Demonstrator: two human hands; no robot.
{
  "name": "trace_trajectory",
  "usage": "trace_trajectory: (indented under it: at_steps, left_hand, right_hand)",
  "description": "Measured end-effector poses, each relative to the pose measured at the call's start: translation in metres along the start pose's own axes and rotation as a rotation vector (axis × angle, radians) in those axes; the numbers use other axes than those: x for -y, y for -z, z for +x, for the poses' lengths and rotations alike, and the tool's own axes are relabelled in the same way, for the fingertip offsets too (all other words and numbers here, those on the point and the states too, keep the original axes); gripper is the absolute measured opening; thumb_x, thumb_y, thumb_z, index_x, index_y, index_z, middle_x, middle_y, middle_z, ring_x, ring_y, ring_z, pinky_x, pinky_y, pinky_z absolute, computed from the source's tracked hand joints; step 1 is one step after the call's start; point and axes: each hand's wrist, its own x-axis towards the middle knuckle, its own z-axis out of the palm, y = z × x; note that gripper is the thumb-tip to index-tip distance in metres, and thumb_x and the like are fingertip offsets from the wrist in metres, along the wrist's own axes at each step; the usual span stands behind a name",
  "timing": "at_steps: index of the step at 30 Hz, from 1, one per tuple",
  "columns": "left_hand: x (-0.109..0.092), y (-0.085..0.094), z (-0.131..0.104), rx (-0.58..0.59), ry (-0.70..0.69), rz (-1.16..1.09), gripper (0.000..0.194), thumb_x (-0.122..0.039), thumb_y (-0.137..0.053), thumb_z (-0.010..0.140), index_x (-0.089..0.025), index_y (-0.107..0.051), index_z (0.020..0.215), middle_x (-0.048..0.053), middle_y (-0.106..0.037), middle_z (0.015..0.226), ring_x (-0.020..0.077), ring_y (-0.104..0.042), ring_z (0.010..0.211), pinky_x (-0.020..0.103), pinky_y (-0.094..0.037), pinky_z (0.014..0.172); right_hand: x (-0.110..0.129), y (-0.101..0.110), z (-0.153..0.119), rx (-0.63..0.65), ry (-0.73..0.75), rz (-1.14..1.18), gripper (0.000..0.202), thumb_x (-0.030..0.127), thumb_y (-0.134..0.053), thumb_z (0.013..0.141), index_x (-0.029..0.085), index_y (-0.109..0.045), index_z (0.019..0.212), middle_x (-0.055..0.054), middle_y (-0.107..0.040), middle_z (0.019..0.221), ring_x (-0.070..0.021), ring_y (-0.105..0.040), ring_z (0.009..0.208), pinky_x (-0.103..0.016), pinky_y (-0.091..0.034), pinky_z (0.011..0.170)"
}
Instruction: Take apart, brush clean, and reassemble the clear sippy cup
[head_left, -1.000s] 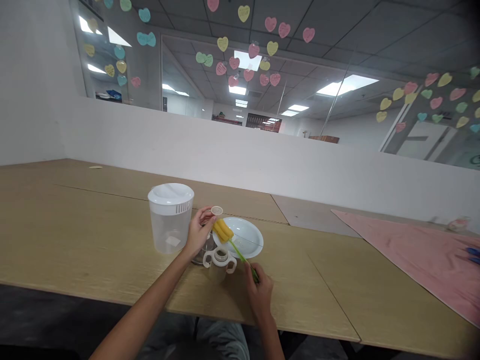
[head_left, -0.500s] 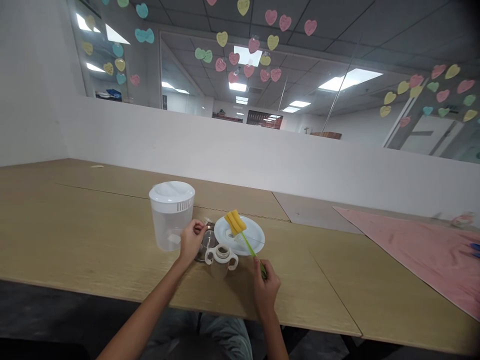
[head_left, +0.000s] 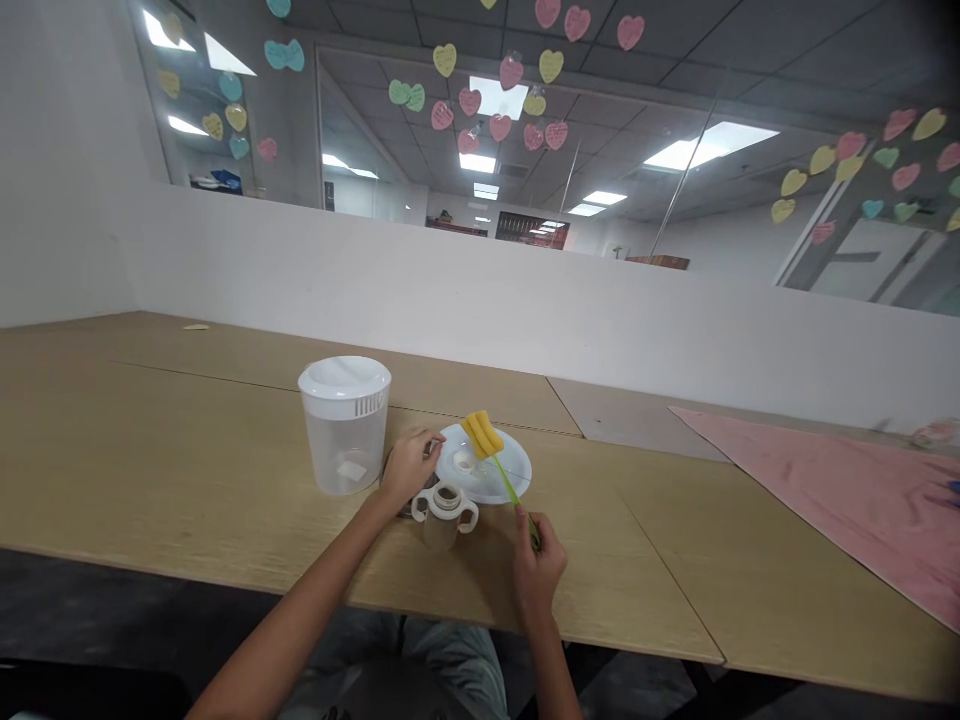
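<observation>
My right hand (head_left: 538, 560) is closed round the green handle of a bottle brush with a yellow sponge head (head_left: 482, 434). The head is raised over a white plate (head_left: 514, 485), which bears a white ring (head_left: 464, 461) and a small clear piece. My left hand (head_left: 411, 466) is at the plate's left edge, thumb and fingers slightly apart, with nothing visible between them. Beneath it is a dark-rimmed clear item, mostly hidden. In front of the plate a baby bottle (head_left: 442, 522) with two white side handles stands upright, its top uncapped.
A clear plastic bucket with a white lid (head_left: 345, 425) stands left of my left hand. A pink cloth (head_left: 840, 500) covers the table's right side. Behind the wooden table (head_left: 187, 450) rises a white wall with glass above, dotted with heart-shaped notes.
My left hand has moved right from beside the bucket to the plate's edge; the small pale thing at its fingertips no longer shows. The brush has shifted slightly right and up.
</observation>
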Motion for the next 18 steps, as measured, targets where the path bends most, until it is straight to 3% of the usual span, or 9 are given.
trace_trajectory:
  at_steps: [3,6,9,14,18]
  left_hand:
    - [-0.016,-0.01,0.021,0.18,-0.103,0.043,0.018,-0.018,-0.049,0.084,-0.019,-0.065,0.094,0.005,-0.065,0.102,0.0185,-0.055,0.101,0.03,-0.041,0.093]
    - [-0.024,-0.03,0.038,0.383,-0.173,0.098,0.009,-0.019,-0.06,0.08,-0.015,-0.065,0.087,0.006,-0.065,0.096,0.0197,-0.056,0.1,0.036,-0.041,0.094]
    - [-0.025,-0.048,0.049,0.524,-0.194,0.146,0.017,-0.028,-0.06,0.084,-0.012,-0.063,0.087,0.005,-0.063,0.096,0.0201,-0.057,0.097,0.042,-0.044,0.089]
    - [-0.023,-0.062,0.057,0.623,-0.176,0.153,0.022,-0.033,-0.057,0.086,-0.012,-0.061,0.086,0.004,-0.063,0.09,0.0173,-0.06,0.086,0.037,-0.049,0.08]
    - [-0.023,-0.055,0.058,0.583,-0.198,0.058,0.015,-0.027,-0.063,0.08,-0.013,-0.062,0.078,0.004,-0.064,0.085,0.0178,-0.059,0.086,0.037,-0.046,0.083]
  right_hand:
    - [-0.002,0.0,0.001,-0.043,-0.053,0.017,0.046,0.055,-0.048,0.081,0.013,-0.055,0.064,0.002,-0.044,0.056,-0.0103,-0.039,0.054,-0.02,-0.032,0.052]
    - [-0.005,0.0,0.003,-0.06,-0.098,0.034,0.046,0.055,-0.047,0.082,0.013,-0.057,0.067,0.002,-0.045,0.057,-0.0106,-0.039,0.055,-0.02,-0.031,0.052]
    - [-0.009,0.0,0.005,-0.058,-0.152,0.029,0.047,0.057,-0.047,0.081,0.013,-0.057,0.068,0.002,-0.046,0.057,-0.0104,-0.038,0.054,-0.02,-0.03,0.05]
    - [-0.012,0.0,0.006,-0.055,-0.168,0.013,0.049,0.058,-0.046,0.081,0.013,-0.058,0.067,0.001,-0.047,0.057,-0.0112,-0.039,0.055,-0.021,-0.031,0.052]
    - [-0.012,-0.001,0.006,-0.044,-0.168,-0.006,0.049,0.057,-0.045,0.082,0.012,-0.06,0.069,0.0,-0.051,0.058,-0.0121,-0.042,0.056,-0.021,-0.033,0.053]
